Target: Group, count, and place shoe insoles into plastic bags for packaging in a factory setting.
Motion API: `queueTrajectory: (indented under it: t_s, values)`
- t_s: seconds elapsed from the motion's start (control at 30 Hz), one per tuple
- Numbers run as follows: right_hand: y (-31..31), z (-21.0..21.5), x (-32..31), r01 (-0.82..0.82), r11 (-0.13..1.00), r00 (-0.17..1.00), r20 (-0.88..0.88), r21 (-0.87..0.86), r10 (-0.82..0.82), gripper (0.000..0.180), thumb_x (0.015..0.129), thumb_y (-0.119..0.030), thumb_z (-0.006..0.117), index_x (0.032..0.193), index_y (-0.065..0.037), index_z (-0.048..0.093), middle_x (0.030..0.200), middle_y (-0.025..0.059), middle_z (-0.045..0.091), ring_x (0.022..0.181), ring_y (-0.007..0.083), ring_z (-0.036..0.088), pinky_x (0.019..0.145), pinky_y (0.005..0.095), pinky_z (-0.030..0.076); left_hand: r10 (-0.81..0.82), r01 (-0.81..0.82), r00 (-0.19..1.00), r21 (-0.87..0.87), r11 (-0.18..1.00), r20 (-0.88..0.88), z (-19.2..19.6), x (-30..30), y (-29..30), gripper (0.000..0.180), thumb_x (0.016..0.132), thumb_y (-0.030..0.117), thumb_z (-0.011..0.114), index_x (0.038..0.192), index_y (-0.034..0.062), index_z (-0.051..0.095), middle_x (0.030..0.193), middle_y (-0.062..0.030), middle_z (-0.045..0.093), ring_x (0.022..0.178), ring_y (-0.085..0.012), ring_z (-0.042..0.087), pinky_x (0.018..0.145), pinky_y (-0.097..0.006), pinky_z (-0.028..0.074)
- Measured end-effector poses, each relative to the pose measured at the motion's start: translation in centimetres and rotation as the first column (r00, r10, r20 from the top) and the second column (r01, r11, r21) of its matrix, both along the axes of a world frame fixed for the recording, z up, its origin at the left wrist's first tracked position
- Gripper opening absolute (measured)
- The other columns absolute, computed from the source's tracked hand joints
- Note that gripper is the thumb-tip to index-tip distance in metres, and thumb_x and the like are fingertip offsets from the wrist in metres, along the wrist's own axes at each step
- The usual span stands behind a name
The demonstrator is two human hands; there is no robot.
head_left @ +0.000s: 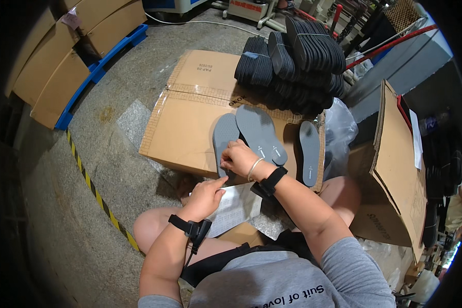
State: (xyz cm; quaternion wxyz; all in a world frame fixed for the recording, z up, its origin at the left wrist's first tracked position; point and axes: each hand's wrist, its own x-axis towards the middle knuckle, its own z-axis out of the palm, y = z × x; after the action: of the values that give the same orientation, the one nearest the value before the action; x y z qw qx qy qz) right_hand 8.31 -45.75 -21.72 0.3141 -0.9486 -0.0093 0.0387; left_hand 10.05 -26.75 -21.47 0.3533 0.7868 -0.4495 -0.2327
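Insoles lie grey on the big cardboard box (pixel 190 128) before us: a pair (pixel 251 134) side by side under our hands, a single one (pixel 309 152) to the right, black stacks (pixel 292 61) behind. Our right hand (pixel 239 159) pinches the heel end of the left insole (pixel 223 138), fingers closed on its edge. Our left hand (pixel 206 197) points a finger at that same heel, gripping nothing, above a white sheet (pixel 236 208) on our lap. Best, we judge, to keep the heel pinned flat while the finger works.
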Motion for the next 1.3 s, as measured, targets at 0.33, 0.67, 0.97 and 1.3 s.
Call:
queueTrajectory:
  t_s: [0.33,0.67,0.97,1.3]
  values:
    - [0.2,-0.1,-0.2,0.020,0.999,0.999,0.040,-0.034,-0.019,0.012,0.069,-0.016,0.069,0.075,-0.007,0.064,0.082,0.0113,0.056,0.085,0.0294,0.048,0.077,0.0346,0.042,0.047,-0.046,0.999,0.131,0.990,-0.011,1.1,-0.2,-0.2,0.044,0.081,0.010,0.056,0.124,0.0032,0.046,0.095,-0.0229,0.059,0.086,-0.0386,0.056,0.075,-0.041,0.045]
    - [1.9,-1.0,-0.6,0.337,0.938,0.925,0.212,-0.076,-0.315,0.039,0.067,-0.021,0.071,0.094,0.000,0.052,0.092,0.0190,0.051,0.091,0.0362,0.047,0.082,0.0389,0.041,0.015,-0.014,1.000,0.092,0.996,-0.015,0.8,0.0,-0.6,0.039,0.080,0.009,0.056,0.118,0.0009,0.051,0.094,-0.0233,0.059,0.088,-0.0384,0.056,0.075,-0.040,0.046]
    - [3.0,2.2,-1.9,0.386,0.923,0.895,0.242,0.004,-0.375,0.038,0.066,-0.017,0.064,0.095,0.002,0.048,0.096,0.0212,0.046,0.091,0.0364,0.043,0.084,0.0400,0.039,-0.030,0.028,0.999,-0.081,0.996,-0.023,0.7,0.2,0.4,0.016,0.077,0.007,0.057,0.091,-0.0008,0.063,0.082,-0.0170,0.060,0.076,-0.0322,0.058,0.069,-0.036,0.046]
    - [0.1,3.2,-8.1,0.131,0.985,0.960,0.232,0.109,-0.154,0.029,0.075,-0.020,0.065,0.096,-0.002,0.057,0.091,0.0134,0.062,0.087,0.0297,0.057,0.082,0.0386,0.041,0.042,-0.080,0.960,-0.128,0.989,-0.275,0.4,1.2,0.3,0.016,0.079,0.006,0.056,0.092,-0.0004,0.064,0.078,-0.0152,0.060,0.073,-0.0290,0.060,0.068,-0.033,0.047]
